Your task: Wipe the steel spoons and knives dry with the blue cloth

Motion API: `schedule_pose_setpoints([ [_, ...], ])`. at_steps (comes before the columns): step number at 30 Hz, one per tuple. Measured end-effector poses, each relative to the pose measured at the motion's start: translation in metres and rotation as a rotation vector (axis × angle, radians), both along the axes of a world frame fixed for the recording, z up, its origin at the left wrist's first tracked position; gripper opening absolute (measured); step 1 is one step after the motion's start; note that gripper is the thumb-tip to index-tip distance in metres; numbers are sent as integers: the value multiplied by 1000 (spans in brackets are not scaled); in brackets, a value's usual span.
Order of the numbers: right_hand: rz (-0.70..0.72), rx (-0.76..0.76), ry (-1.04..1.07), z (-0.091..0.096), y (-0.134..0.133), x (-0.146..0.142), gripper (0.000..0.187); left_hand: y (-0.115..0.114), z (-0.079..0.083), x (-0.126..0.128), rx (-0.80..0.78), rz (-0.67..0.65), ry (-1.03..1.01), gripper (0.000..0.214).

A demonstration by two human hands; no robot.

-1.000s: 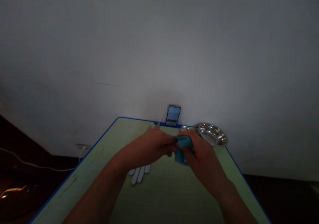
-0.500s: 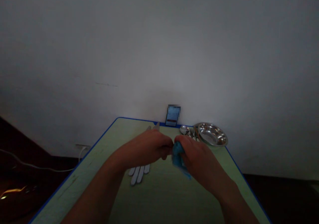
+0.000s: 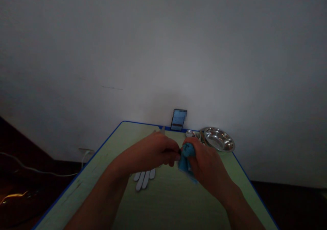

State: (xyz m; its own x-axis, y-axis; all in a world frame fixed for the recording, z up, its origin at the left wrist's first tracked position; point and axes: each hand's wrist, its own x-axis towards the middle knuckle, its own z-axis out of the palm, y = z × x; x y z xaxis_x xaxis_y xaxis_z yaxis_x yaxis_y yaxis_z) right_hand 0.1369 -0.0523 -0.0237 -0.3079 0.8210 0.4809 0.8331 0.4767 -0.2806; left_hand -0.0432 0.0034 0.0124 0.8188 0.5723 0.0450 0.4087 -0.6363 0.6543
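metal bowl [image 3: 219,140] near spoon [image 3: 189,133]; blue cloth [image 3: 188,150] bunched in right hand [image 3: 205,157]

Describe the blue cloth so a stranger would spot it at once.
Start with the pale green, blue-edged table against the wall. Over it, find the right hand, gripping the blue cloth. Unlike the shiny metal bowl beyond it and the white handles to the left, the cloth is crumpled blue fabric.

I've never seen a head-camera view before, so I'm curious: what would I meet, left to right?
White plug → pale round-ended pieces → left hand → blue item → metal bowl.
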Motion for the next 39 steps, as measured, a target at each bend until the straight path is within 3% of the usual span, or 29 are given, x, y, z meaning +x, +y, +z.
schedule_pose_setpoints([
  [13, -13, 150, 104, -6, 4, -4, 16, -2, 0, 0, -54, 22, -23, 16],
  [20, 18, 129, 58, -5, 4, 0, 16, -1, 2, -4, -42, 8, 14, 17],
  [29, -129, 100, 188, -8, 6, -2, 19, 2, 3, -13, -80, 0, 12, 19],
  [34, -107, 54, 224, -8, 8, 1, 21, 5, 1, -13, -116, -30, 18, 18],
  [39, -73, -38, 119, -5, 9, 2, 20, 10, -1, -16, -97, -25, 53, 20],
])
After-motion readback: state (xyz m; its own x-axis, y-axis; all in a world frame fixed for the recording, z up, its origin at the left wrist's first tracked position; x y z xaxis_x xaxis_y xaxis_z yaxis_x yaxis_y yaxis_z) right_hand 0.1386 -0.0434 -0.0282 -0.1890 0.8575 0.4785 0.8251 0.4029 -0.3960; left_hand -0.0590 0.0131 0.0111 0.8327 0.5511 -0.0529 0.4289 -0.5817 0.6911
